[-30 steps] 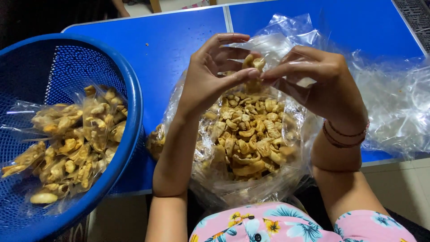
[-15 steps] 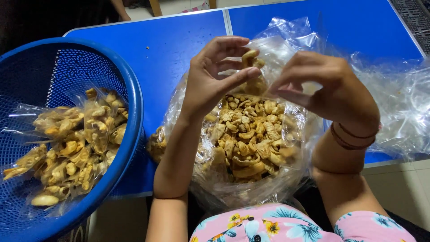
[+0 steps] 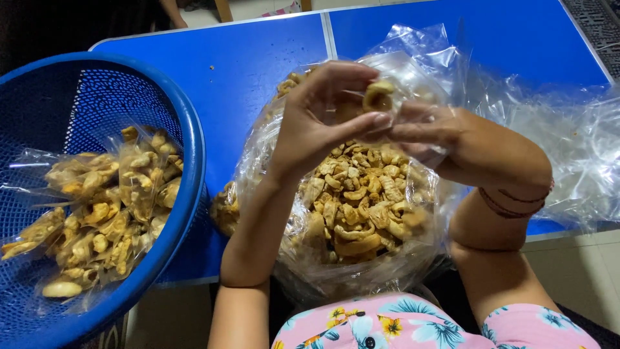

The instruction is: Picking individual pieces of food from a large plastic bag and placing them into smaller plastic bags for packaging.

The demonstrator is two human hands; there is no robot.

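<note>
Blue table [image 3: 258,71]: some filled packets [image 3: 103,207] in left basket [image 3: 187,168], big bag [image 3: 361,207] full, both hands [image 3: 316,123] [image 3: 452,139] pinching one small bag [image 3: 400,84].

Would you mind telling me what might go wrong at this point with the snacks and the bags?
1. The big open bag of fried snacks bulges over the blue table's edge toward the lap; it could slip down and spill.
2. The left hand and right hand pinch one snack piece above the bag; a loose grip may drop it.
3. Small filled packets lie in the blue basket, which overhangs the table and might tip.
</note>
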